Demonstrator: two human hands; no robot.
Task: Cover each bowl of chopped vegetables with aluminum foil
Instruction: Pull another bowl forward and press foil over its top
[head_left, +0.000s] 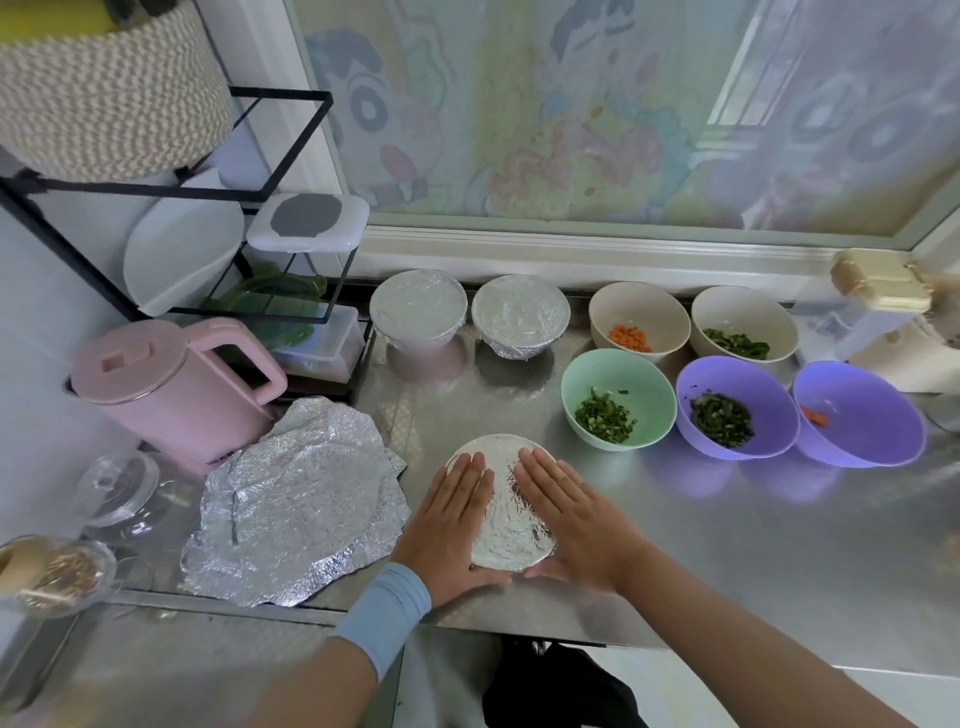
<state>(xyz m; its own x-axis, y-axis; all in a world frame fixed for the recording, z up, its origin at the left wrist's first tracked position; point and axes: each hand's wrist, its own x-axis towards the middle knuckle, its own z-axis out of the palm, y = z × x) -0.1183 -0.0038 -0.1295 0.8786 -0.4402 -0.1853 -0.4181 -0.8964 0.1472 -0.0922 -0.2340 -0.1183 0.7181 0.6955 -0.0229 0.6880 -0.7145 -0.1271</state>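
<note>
Left hand (451, 512): I press it flat, fingers straight, on the foil-covered bowl (506, 512).
Right hand (569, 512): flat, same bowl.
Tabletop (727, 519): five uncovered bowls.

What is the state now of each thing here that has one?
Front bowl: foil-covered.
Left hand: open, flat on foil.
Right hand: open, flat on foil.
Back bowls: foil-covered.
Green bowl: uncovered.
Purple bowls: uncovered.
Beige bowls: uncovered.
Kettle: lid shut.
Spare foil: loose, crumpled.
</note>
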